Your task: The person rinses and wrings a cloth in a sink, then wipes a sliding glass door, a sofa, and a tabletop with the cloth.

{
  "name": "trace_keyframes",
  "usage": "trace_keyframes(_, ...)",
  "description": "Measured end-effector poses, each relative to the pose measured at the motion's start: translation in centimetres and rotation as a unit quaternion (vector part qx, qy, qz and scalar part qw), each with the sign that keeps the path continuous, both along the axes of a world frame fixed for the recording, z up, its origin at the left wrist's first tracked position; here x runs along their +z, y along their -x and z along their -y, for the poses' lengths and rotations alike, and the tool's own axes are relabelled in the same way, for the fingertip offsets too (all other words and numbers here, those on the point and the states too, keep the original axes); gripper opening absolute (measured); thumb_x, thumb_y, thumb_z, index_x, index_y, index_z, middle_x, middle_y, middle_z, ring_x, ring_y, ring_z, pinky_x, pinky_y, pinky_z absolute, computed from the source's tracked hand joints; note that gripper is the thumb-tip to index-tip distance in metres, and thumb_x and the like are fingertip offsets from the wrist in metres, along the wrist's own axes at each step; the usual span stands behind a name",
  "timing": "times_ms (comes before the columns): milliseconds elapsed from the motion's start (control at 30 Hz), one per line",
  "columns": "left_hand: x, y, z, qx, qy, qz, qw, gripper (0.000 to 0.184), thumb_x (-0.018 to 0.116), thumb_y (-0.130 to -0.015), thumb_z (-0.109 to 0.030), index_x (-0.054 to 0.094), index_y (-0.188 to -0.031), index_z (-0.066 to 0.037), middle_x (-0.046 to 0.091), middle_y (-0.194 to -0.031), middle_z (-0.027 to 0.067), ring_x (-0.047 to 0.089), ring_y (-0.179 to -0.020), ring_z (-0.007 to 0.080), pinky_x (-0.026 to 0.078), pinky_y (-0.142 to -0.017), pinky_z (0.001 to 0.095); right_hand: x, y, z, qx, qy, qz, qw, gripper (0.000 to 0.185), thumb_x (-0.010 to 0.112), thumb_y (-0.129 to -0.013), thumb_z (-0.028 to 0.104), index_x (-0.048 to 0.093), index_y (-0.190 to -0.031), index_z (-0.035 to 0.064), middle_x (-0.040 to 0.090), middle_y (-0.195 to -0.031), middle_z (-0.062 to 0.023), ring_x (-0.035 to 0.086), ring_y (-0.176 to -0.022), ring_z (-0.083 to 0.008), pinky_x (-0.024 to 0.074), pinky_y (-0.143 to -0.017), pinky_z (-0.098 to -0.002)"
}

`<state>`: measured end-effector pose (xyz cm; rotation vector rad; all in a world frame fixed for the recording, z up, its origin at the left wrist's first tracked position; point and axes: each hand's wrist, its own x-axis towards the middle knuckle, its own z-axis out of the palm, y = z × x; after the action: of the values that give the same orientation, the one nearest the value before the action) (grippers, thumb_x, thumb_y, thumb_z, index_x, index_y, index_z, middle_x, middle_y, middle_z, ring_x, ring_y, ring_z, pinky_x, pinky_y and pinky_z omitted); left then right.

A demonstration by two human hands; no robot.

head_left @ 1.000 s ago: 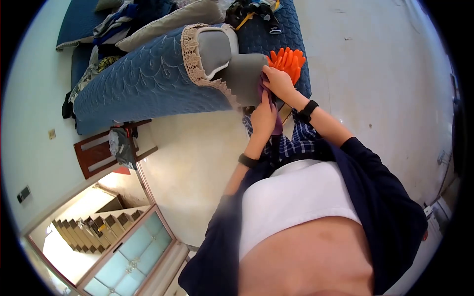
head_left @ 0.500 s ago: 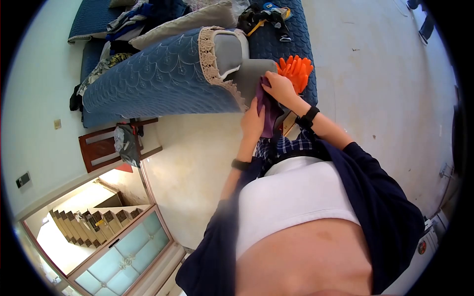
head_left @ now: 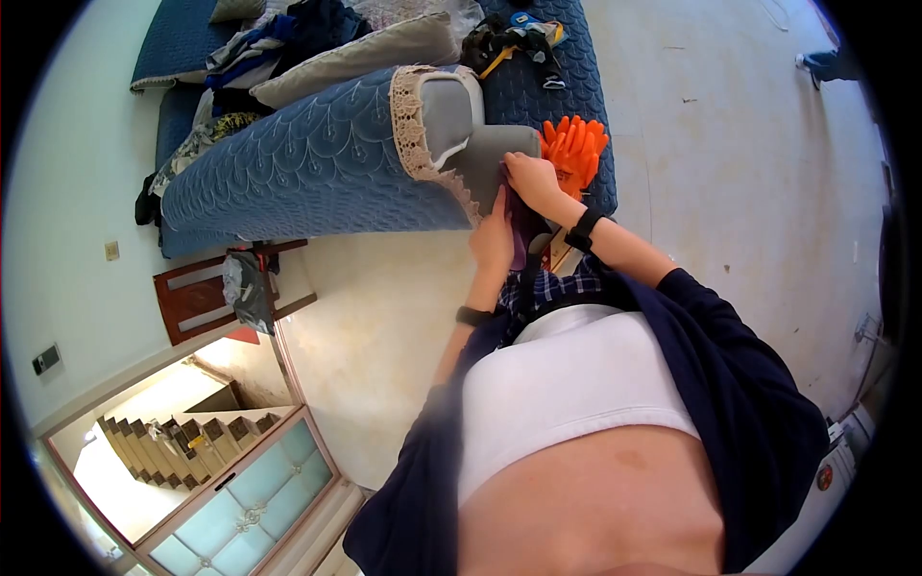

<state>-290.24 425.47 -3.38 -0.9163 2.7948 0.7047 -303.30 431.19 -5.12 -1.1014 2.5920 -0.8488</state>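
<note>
A dark purple cloth [head_left: 521, 230] hangs bunched between my two hands, at the grey upholstered arm [head_left: 492, 154] of a sofa. My left hand [head_left: 493, 240] is closed on the cloth's left edge, thumb pointing up along it. My right hand [head_left: 536, 184] pinches the upper part of the cloth, with its fingertips near the grey upholstery. Much of the cloth is hidden behind my hands. Just beyond my right hand, orange rubber gloves [head_left: 574, 146] lie on blue quilted fabric.
A blue quilted cover [head_left: 307, 158] with a lace edge drapes the sofa. Cushions [head_left: 355, 60] and piled clothes [head_left: 254, 58] lie behind. A wooden chair [head_left: 192, 300] holding a plastic bag stands left. Another person's leg [head_left: 834, 65] shows at upper right.
My right hand has shifted slightly down and left, closer to my left hand. Less of the purple cloth shows between them. The view has tilted a little.
</note>
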Motion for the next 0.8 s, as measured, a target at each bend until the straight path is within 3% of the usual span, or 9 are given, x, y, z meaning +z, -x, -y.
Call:
trace_keyframes(133, 0.0, 0.2, 0.0, -0.005, 0.012, -0.010, 1.000, 0.050, 0.047, -0.088, -0.023, 0.034, -0.137, -0.029, 0.063, -0.078, 0.0163, 0.061, -0.067, 0.0346, 0.047, -0.057, 0.0442, 0.3, 0.3, -0.3, 0.014, -0.017, 0.015, 1.000, 0.010, 0.054, -0.081, 0.011, 0.056, -0.089, 0.0055, 0.062, -0.084, -0.0130, 0.062, -0.075, -0.0316, 0.0499, -0.065, -0.0390)
trace_keyframes(233, 2.1, 0.4, -0.5, -0.009, -0.005, 0.008, 1.000, 0.049, 0.047, -0.088, -0.026, 0.037, -0.136, -0.030, 0.063, -0.086, 0.0175, 0.061, -0.071, 0.0356, 0.047, -0.061, 0.0447, 2.1, 0.9, -2.2, 0.028, 0.095, 0.020, 0.995, 0.011, 0.055, -0.081, 0.014, 0.056, -0.089, 0.0054, 0.062, -0.084, -0.0135, 0.062, -0.075, -0.0319, 0.0496, -0.065, -0.0390)
trace_keyframes(800, 2.9, 2.6, -0.3, -0.024, -0.043, 0.058, 0.997, 0.045, 0.050, -0.086, -0.022, 0.045, -0.131, -0.025, 0.062, -0.094, 0.0186, 0.061, -0.080, 0.0369, 0.048, -0.070, 0.0457, 0.7, 1.4, -1.8, -0.026, -0.014, 0.022, 0.999, 0.014, 0.058, -0.079, 0.016, 0.055, -0.084, 0.0039, 0.062, -0.079, -0.0146, 0.061, -0.076, -0.0320, 0.0495, -0.065, -0.0392)
